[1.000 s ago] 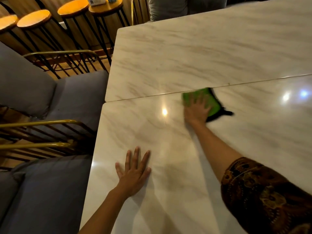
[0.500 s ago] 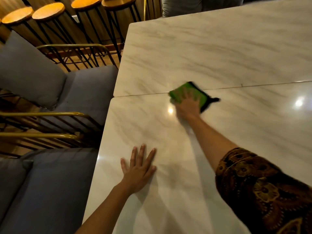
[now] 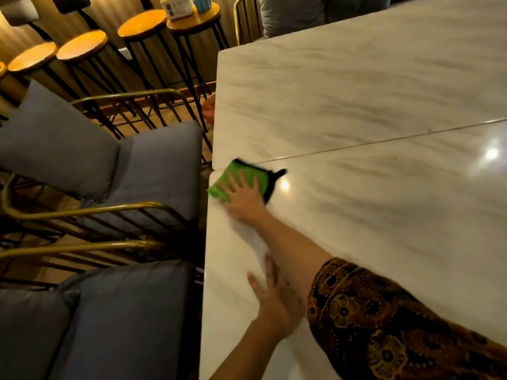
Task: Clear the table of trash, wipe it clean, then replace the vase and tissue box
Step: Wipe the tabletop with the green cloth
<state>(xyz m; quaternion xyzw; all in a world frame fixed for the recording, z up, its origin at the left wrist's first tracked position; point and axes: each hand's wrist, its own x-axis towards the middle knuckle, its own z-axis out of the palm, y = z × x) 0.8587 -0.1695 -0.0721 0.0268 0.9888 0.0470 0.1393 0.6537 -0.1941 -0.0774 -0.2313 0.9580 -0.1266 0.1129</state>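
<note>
My right hand [image 3: 244,197] presses flat on a green cloth with a black edge [image 3: 241,176], at the left edge of the near marble table [image 3: 384,215], just below the seam with the far table [image 3: 343,91]. Flat on the near table lies my left hand [image 3: 277,300], fingers spread and holding nothing, partly behind my right forearm. A white tissue box [image 3: 177,6] and a blue vase [image 3: 203,2] stand on a round wooden stool [image 3: 193,17] at the top of the view.
Grey cushioned chairs with gold metal frames [image 3: 142,171] stand along the table's left side. Several round wooden stools [image 3: 82,45] on black legs line the back wall. Another grey chair [image 3: 290,15] sits at the table's far end.
My right hand has swept the green cloth leftward along the seam to the table's left edge. The camera view has shifted left; my left hand stays flat on the table.
</note>
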